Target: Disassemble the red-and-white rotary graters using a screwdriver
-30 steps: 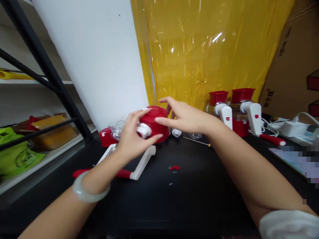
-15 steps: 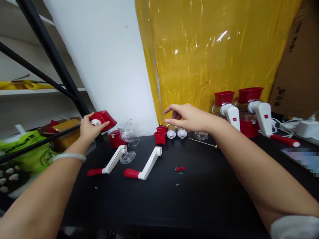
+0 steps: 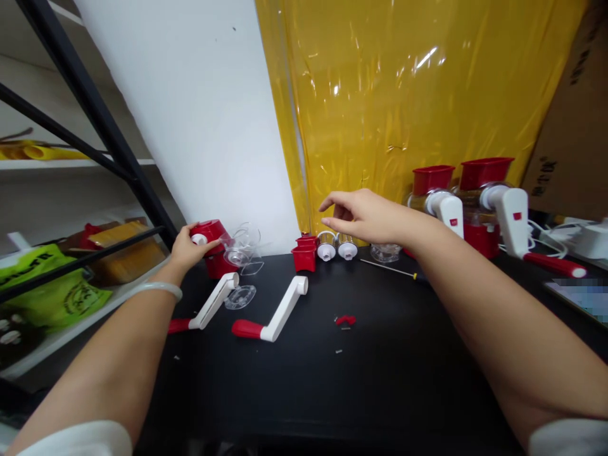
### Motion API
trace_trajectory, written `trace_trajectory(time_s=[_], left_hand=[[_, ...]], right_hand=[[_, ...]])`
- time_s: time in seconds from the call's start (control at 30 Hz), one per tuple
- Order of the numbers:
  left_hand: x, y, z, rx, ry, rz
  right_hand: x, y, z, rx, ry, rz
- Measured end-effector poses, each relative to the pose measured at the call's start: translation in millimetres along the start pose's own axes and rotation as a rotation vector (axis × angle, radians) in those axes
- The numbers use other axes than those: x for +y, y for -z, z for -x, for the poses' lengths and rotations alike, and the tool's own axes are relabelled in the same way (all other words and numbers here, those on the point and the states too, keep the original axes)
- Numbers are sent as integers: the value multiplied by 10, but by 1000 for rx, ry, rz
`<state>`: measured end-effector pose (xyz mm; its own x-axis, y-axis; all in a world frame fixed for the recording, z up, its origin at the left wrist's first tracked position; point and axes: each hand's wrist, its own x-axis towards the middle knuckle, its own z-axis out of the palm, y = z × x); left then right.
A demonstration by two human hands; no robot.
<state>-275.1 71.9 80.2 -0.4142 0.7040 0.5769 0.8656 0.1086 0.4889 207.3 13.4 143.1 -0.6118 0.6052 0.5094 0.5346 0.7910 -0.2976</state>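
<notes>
My left hand (image 3: 186, 249) grips a red grater base (image 3: 212, 233) with a white knob, at the back left of the table. That base sits on or just above a second red base (image 3: 218, 266); contact is hard to make out. Clear plastic housings (image 3: 243, 249) stand right beside them. My right hand (image 3: 363, 215) hovers open, thumb and fingers apart, above two grater drums (image 3: 327, 248) with white ends. Left of the drums are red hopper-like parts (image 3: 304, 254). Two white crank handles with red grips, one nearer my left arm (image 3: 215, 301) and one further right (image 3: 285, 311), lie in front.
A thin screwdriver (image 3: 388, 268) lies behind my right forearm. A small red part (image 3: 346, 320) and tiny metal pieces lie mid-table. Two assembled rotary graters (image 3: 513, 218) stand at the right, near a phone-like slab (image 3: 577, 299). A black metal shelf frame (image 3: 102, 120) borders the left.
My left hand has brought the red base down and to the right, onto or close above the other red base. My right hand stays raised in nearly the same place.
</notes>
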Motion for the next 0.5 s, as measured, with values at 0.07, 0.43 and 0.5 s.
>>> trace_trajectory(time_s=[0.07,0.43,0.5], left_hand=[[32,-7,19,-22,-9,-4],[9,23,-113,-110,-41,-127],[-5,20,-125,-116,-46,-118]], right_hand=[[-4,0,2,3,0,7],[-2,21,13,7,-10,21],[7,26,12,0,-15,20]])
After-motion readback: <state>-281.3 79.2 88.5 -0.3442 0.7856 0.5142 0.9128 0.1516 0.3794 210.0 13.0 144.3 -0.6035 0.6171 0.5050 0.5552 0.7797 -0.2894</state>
